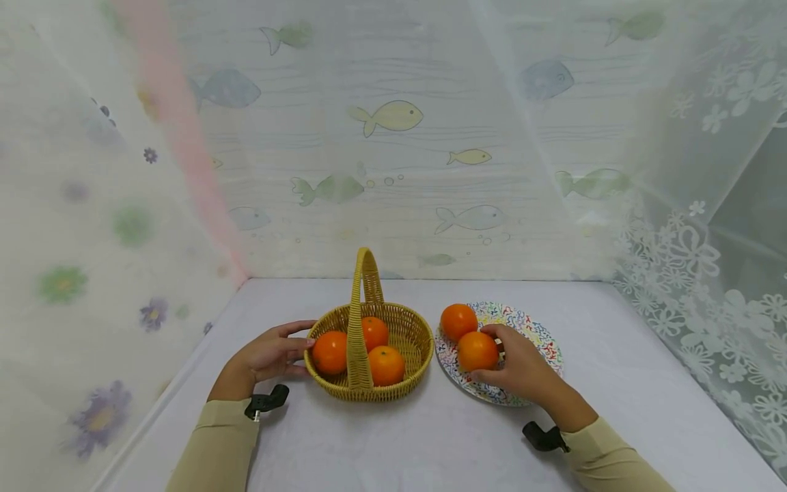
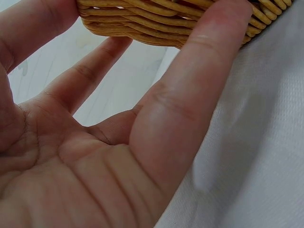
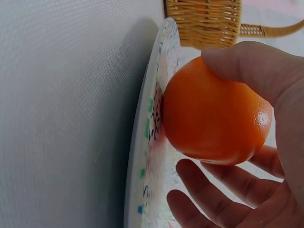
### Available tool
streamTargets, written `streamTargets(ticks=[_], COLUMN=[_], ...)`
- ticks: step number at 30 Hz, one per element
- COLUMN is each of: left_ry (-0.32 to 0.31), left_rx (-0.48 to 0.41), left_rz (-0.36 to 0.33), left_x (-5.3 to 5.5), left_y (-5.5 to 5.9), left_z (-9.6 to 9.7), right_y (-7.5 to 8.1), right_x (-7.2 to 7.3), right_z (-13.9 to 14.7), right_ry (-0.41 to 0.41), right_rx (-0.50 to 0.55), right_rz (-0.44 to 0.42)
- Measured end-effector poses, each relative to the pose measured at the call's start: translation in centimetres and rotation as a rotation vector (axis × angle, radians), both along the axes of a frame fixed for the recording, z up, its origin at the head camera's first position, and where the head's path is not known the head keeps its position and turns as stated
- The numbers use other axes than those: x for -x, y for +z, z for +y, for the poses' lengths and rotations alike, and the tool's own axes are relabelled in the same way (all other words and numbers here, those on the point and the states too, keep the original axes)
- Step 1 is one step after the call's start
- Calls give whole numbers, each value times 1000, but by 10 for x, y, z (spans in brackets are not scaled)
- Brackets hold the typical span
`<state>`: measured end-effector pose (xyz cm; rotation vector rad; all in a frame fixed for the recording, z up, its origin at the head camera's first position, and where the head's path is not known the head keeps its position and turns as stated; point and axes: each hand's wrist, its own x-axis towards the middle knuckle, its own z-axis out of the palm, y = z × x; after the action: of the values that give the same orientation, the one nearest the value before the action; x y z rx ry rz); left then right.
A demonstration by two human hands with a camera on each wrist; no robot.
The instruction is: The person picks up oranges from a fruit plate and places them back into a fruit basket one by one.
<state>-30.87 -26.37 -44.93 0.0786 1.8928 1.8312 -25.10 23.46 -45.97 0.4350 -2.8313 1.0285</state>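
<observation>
My left hand [image 1: 270, 354] holds the left end of a yellow wicker basket [image 1: 420, 355], one digit over its rim and others against its outer side. In the left wrist view, fingertips meet the woven wall [image 2: 137, 23]. Three oranges [image 1: 387, 366] lie in the basket, partly behind its upright handle [image 1: 359, 328]. Over on the right, my right hand [image 1: 519, 362] grips an orange [image 3: 213, 114] between thumb and fingers, close over a plate [image 1: 541, 335] with a colourful pattern. A second orange [image 1: 458, 322] sits at the plate's far left, right beside the held one.
Basket and plate stand side by side on a white-covered table [image 1: 393, 444], a narrow gap between them. Behind the table hangs a curtain [image 1: 393, 171] printed with fish. Sheer lace [image 1: 725, 307] drapes the right side, and a flowered curtain [image 1: 92, 273] borders the left.
</observation>
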Motion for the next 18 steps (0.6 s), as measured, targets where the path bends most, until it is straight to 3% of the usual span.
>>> streamTargets(ticks=[12, 18], left_ry=[21, -12], left_rx=[-1, -12], left_rz=[-3, 3], left_x=[0, 0], left_y=[4, 0], left_z=[0, 0], right_y=[9, 14], right_x=[0, -5], right_z=[-3, -6], right_ry=[10, 18], right_rx=[5, 46], right_rz=[43, 35])
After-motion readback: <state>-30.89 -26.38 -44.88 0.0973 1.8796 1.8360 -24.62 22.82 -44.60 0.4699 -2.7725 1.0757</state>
